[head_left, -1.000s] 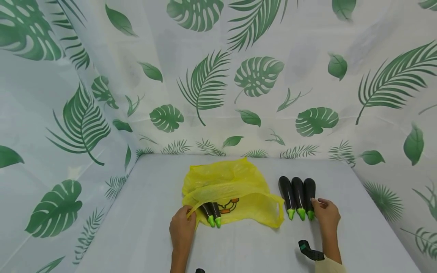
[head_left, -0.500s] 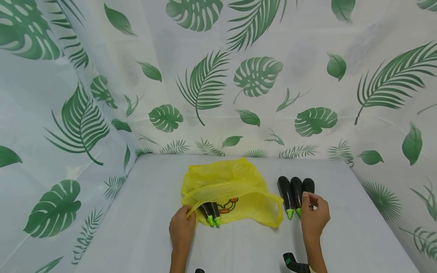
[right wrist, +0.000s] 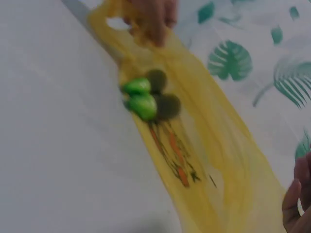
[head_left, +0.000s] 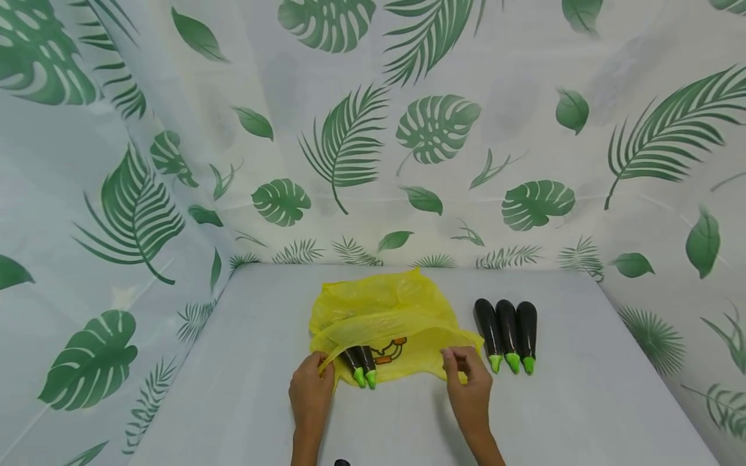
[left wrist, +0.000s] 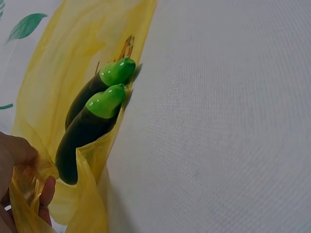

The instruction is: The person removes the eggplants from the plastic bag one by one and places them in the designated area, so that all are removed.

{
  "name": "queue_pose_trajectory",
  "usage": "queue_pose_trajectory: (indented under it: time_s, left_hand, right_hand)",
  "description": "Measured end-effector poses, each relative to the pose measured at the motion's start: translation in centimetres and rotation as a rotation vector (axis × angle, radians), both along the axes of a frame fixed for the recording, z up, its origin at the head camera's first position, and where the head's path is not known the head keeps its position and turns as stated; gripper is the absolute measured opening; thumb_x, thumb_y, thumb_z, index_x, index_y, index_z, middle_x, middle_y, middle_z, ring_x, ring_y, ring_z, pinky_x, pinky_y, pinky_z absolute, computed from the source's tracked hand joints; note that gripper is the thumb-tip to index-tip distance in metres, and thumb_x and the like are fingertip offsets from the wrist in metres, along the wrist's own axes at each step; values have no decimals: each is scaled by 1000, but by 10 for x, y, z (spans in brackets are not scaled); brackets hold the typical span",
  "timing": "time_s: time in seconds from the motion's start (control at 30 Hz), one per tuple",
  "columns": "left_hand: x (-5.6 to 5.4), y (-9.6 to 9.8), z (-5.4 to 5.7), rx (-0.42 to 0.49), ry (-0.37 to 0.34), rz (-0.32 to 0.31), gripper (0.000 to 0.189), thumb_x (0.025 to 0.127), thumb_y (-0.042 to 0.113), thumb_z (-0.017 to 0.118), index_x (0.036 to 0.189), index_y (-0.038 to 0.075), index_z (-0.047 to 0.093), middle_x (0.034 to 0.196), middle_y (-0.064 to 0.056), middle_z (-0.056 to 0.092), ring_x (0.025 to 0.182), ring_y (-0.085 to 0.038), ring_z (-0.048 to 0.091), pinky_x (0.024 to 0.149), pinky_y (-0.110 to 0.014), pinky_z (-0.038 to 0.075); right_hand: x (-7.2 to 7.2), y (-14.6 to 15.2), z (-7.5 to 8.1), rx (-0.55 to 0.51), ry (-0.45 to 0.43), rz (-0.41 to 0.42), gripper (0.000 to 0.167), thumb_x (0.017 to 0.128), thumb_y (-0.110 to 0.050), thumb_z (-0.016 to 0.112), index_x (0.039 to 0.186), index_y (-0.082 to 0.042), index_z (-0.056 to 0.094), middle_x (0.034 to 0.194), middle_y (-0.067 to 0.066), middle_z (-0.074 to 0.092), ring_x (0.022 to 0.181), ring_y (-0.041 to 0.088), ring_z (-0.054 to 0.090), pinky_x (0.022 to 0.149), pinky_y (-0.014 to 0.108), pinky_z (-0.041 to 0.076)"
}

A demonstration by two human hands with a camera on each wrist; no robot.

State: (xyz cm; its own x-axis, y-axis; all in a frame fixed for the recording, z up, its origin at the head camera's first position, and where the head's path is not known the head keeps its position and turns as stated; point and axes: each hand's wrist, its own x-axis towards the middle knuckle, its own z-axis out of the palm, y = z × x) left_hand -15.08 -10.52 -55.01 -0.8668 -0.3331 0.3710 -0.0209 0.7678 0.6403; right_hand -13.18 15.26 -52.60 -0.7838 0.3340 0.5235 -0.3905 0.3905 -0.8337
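Note:
A yellow plastic bag point(head_left: 384, 298) lies on the table, its mouth facing me. Two dark eggplants point(head_left: 359, 366) with bright green stem ends lie inside it, their ends showing at the mouth; the left wrist view shows both eggplants point(left wrist: 92, 119) side by side. My left hand point(head_left: 311, 388) pinches the bag's left handle between thumb and fingers. Over the bag's right handle hovers my right hand point(head_left: 471, 382), fingers loosely bent, nothing in them; the right wrist view catches this right hand point(right wrist: 297, 204) at its edge, thumb and fingers apart.
Three more eggplants point(head_left: 507, 333) lie in a row on the white table point(head_left: 588, 388), right of the bag, stems toward me. Behind the table hangs a white curtain point(head_left: 373, 239) printed with green leaves, which also runs along both sides.
My right hand has moved left, away from the three eggplants, to the right side of the bag. The eggplants have stayed in place. My left hand keeps hold of the handle.

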Motion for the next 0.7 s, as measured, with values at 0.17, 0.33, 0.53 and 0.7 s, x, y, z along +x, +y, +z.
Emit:
queue_pose_trajectory:
  time_s: [0.17, 0.33, 0.53, 0.7]
  left_hand:
    - [-1, 0, -1, -4, 1, -4, 6, 81, 10, 71, 87, 8, 71, 81, -2, 71, 72, -17, 66, 61, -35, 52]
    - [-1, 1, -2, -10, 14, -6, 7, 81, 9, 71, 88, 8, 72, 82, -4, 72, 73, -18, 67, 62, -36, 53]
    - [0, 0, 0, -14, 38, -11, 7, 81, 9, 71, 88, 8, 72, 81, -3, 71, 70, -17, 66, 60, -35, 52]
    - [0, -1, 2, -23, 49, -14, 7, 80, 9, 71, 87, 8, 72, 80, -3, 71, 69, -17, 66, 59, -34, 51]
  right_hand:
    - [3, -27, -1, -105, -191, 245, 5, 93, -9, 63, 92, -10, 68, 83, 4, 66, 69, 13, 63, 62, 23, 53]
    - [-3, -45, -6, -157, -528, 430, 24, 96, -22, 61, 106, -1, 67, 94, 15, 69, 79, 16, 68, 66, 27, 56]
    - [-11, -58, -9, -150, -631, 543, 43, 98, -25, 58, 123, 8, 57, 117, 26, 64, 101, 29, 68, 78, 32, 58]
    - [-19, -65, -6, -124, -637, 554, 48, 97, -23, 59, 129, 12, 52, 122, 28, 61, 105, 34, 65, 82, 35, 57]
